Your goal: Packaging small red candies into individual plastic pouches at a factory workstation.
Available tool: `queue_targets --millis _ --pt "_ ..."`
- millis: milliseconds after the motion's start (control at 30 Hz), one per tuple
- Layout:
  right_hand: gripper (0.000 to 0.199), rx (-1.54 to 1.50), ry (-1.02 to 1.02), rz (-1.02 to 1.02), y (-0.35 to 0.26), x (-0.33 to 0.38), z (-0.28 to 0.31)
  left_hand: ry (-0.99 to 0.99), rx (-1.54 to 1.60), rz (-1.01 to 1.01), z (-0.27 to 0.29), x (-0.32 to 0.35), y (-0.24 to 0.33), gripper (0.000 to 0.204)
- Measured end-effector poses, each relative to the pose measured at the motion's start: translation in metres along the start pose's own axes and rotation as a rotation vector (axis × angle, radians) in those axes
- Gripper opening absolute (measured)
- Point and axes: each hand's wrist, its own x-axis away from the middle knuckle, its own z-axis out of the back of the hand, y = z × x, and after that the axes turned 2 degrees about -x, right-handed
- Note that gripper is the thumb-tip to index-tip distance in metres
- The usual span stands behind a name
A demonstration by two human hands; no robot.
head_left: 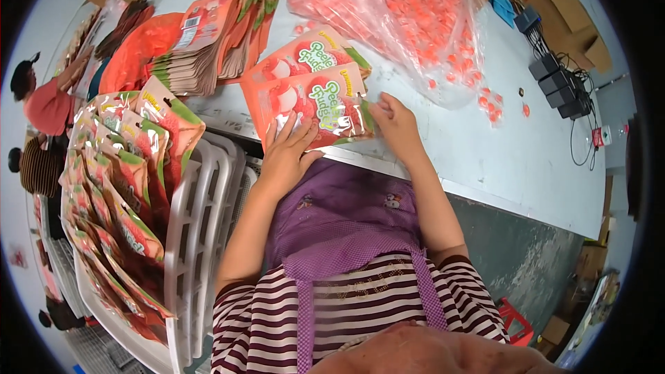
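Observation:
Two printed candy pouches overlap at the table's front edge. My left hand [285,156] lies with fingers spread over the lower left of the front pouch [336,104]. Behind it the back pouch [284,61] shows only its upper part. At the front pouch's right edge is my right hand [396,125], its fingers curled together; whatever they may hold is hidden. Beyond the pouches, a large clear plastic bag [415,21] bulges with small red wrapped pieces. Several of these pieces [492,105] have spilled to its right.
Stacked flat pouches [208,34] stand at the back left beside a red plastic bag [142,48]. At my left, a white crate [176,235] holds many filled pouches [114,187]. Black power adapters with cables [554,76] lie at the right. Other people [52,104] are at the far left.

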Motion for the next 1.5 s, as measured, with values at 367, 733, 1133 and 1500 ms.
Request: queue_targets --millis 367,733,1133,1500 --pt "0.017 -0.213 -0.176 -0.088 -0.049 0.022 -0.011 0.166 0.545 0.267 0.010 -0.005 0.035 0.041" --pt "0.010 -0.147 -0.270 0.364 -0.062 0.047 -0.013 0.185 1.134 0.483 0.018 0.002 0.053 0.019" --pt "0.008 -0.215 -0.371 0.004 -0.053 0.040 -0.002 0.226 0.165 -0.323 0.044 -0.002 0.050 0.034" --pt "0.012 -0.223 -0.366 0.023 -0.024 0.034 0.029 0.066 0.124 -0.312 0.015 -0.021 0.035 0.023"
